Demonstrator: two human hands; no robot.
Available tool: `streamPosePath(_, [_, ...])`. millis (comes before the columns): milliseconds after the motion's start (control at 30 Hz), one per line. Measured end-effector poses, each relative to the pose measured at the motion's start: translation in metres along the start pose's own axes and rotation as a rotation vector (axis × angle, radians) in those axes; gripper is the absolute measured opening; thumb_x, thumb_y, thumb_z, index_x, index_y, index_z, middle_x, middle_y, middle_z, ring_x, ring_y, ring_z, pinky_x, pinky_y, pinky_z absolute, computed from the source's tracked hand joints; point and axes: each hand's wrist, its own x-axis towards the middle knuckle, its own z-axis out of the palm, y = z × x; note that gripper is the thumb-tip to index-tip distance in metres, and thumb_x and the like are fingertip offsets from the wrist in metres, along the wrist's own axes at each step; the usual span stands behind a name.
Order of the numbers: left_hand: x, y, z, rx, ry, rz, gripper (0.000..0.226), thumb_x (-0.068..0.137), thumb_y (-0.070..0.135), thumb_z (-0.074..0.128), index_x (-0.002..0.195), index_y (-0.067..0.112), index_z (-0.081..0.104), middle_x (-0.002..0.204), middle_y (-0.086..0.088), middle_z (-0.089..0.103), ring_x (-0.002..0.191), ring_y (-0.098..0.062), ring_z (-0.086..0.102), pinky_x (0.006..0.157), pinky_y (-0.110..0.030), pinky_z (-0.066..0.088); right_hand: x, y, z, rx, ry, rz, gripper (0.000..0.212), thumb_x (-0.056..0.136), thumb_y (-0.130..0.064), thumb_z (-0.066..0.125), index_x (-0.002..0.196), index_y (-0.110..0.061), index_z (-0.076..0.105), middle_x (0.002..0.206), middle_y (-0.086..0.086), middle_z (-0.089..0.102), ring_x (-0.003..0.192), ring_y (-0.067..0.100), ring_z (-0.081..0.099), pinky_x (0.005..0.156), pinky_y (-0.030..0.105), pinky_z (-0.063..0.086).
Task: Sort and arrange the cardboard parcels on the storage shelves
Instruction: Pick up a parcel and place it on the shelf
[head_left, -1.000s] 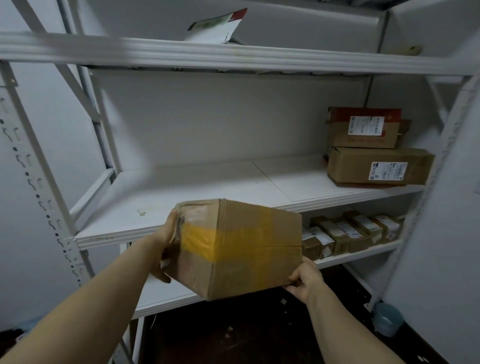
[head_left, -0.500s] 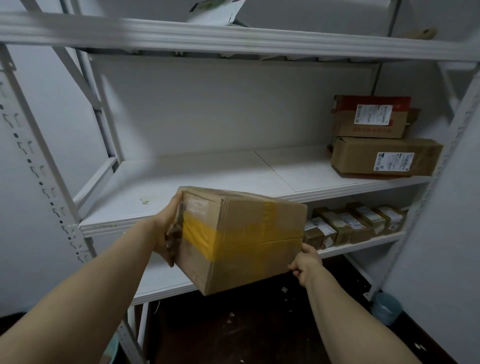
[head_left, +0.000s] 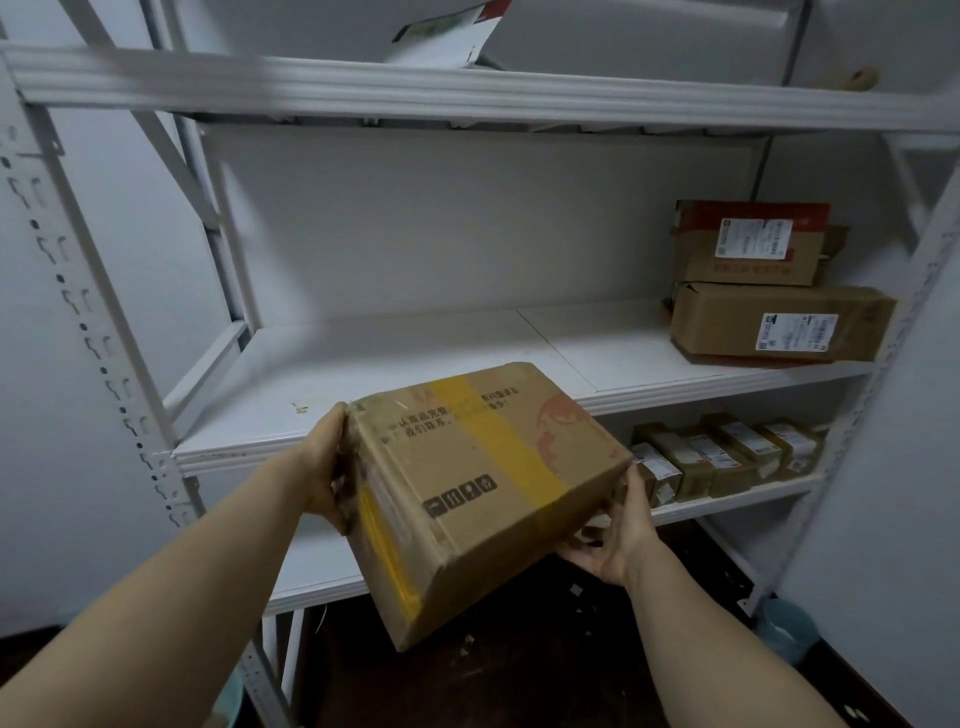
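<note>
I hold a cardboard parcel (head_left: 478, 493) with a yellow tape band and printed text, tilted so its printed face looks up at me. My left hand (head_left: 327, 467) grips its left end and my right hand (head_left: 615, 535) supports its lower right corner from beneath. The parcel hangs in front of the middle shelf (head_left: 395, 358) of a white metal rack, near the shelf's front edge. At the right end of that shelf, a red-topped box (head_left: 748, 244) sits on a long brown box (head_left: 779, 322). Several small labelled parcels (head_left: 727, 452) line the lower shelf at the right.
The top shelf (head_left: 467, 93) carries a white envelope (head_left: 447, 31) leaning over its edge. Perforated rack uprights (head_left: 78, 312) stand at left and right. A blue bucket (head_left: 789, 629) stands on the dark floor by the right upright. A white wall closes the right side.
The parcel has been rotated in my hands, its printed top face now tipped toward me. My right hand slid under the lower right corner. The view has shifted slightly closer.
</note>
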Motion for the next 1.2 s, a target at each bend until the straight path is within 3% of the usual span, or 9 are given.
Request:
streamPosePath(100, [0.000,-0.006,-0.003,-0.036,-0.025,0.026,0.039,0.083,0.049,0.040,0.093,0.014,0.050,0.088,-0.007,0.041,0.082,-0.027,0.039,0.088,-0.050,0.036,-0.001,-0.001,-0.005,0.025,-0.015,0.038,0.076,0.077,-0.076,0.050,0.131,-0.021,0.052,0.123,0.022,0.052,0.110,0.048,0.053,0.071,0.059,0.055])
streamPosePath(300, [0.007,-0.016,-0.013,-0.054,-0.028,0.041,0.014,0.068,0.027,0.046,0.064,0.018,0.036,0.065,-0.006,0.037,0.057,-0.021,0.036,0.063,-0.030,0.037,0.001,-0.003,-0.014,-0.007,-0.013,0.093,0.074,0.072,-0.077,0.054,0.117,-0.019,0.060,0.120,0.020,0.059,0.106,0.046,0.057,0.080,0.066,0.050])
streamPosePath(467, [-0.003,-0.021,-0.009,0.107,0.015,0.067,0.004,0.076,0.008,0.041,0.075,0.010,0.037,0.068,-0.009,0.039,0.059,-0.024,0.045,0.057,-0.032,0.043,0.005,0.001,-0.020,-0.018,0.079,0.052,0.041,0.091,-0.040,0.043,0.115,-0.015,0.065,0.111,0.017,0.065,0.100,0.037,0.061,0.088,0.053,0.051])
streamPosePath(633, [-0.003,-0.034,-0.010,0.355,0.040,0.046,0.019,0.080,-0.012,0.042,0.074,0.006,0.043,0.091,-0.013,0.050,0.089,-0.028,0.050,0.080,-0.039,0.043,0.013,0.003,-0.028,-0.168,0.311,-0.001,0.026,0.090,-0.022,0.045,0.092,-0.008,0.066,0.103,0.012,0.067,0.097,0.034,0.062,0.096,0.049,0.048])
streamPosePath(733, [0.000,-0.042,-0.015,0.476,0.059,-0.005,0.021,0.078,-0.018,0.044,0.083,0.000,0.053,0.106,-0.015,0.053,0.107,-0.032,0.049,0.093,-0.041,0.042,0.018,0.004,-0.027,-0.294,0.364,-0.006,0.031,0.093,-0.021,0.041,0.106,-0.005,0.065,0.091,0.012,0.065,0.081,0.031,0.062,0.075,0.040,0.053])
streamPosePath(833, [0.008,-0.051,-0.018,0.535,0.103,-0.067,0.031,0.077,-0.015,0.049,0.104,-0.001,0.053,0.119,-0.017,0.050,0.112,-0.034,0.046,0.092,-0.044,0.042,0.017,0.008,-0.022,-0.411,0.364,0.002,0.034,0.095,-0.016,0.037,0.110,-0.001,0.062,0.093,0.015,0.064,0.069,0.028,0.056,0.054,0.031,0.043])
streamPosePath(1000, [0.006,-0.064,-0.014,0.412,0.197,-0.139,0.002,0.088,0.004,0.050,0.088,0.003,0.048,0.094,-0.019,0.050,0.084,-0.031,0.046,0.088,-0.044,0.038,0.014,0.023,-0.005,-0.501,0.313,0.061,0.032,0.090,-0.018,0.044,0.116,-0.009,0.060,0.117,0.012,0.063,0.102,0.032,0.055,0.084,0.043,0.040])
streamPosePath(1100, [0.009,-0.068,-0.018,0.331,0.263,-0.154,0.017,0.089,0.017,0.057,0.090,0.004,0.047,0.096,-0.019,0.053,0.085,-0.034,0.048,0.093,-0.050,0.036,0.011,0.030,0.003,-0.553,0.248,0.112,0.026,0.092,-0.021,0.049,0.114,-0.011,0.060,0.109,0.011,0.063,0.095,0.030,0.055,0.089,0.047,0.044])
streamPosePath(1200, [0.010,-0.071,-0.023,0.302,0.300,-0.149,0.023,0.090,0.023,0.055,0.084,0.003,0.045,0.089,-0.017,0.050,0.076,-0.032,0.043,0.081,-0.045,0.032,0.015,0.035,0.010,-0.607,0.188,0.140,0.031,0.094,-0.027,0.053,0.121,-0.012,0.056,0.114,0.012,0.060,0.092,0.029,0.055,0.088,0.047,0.047])
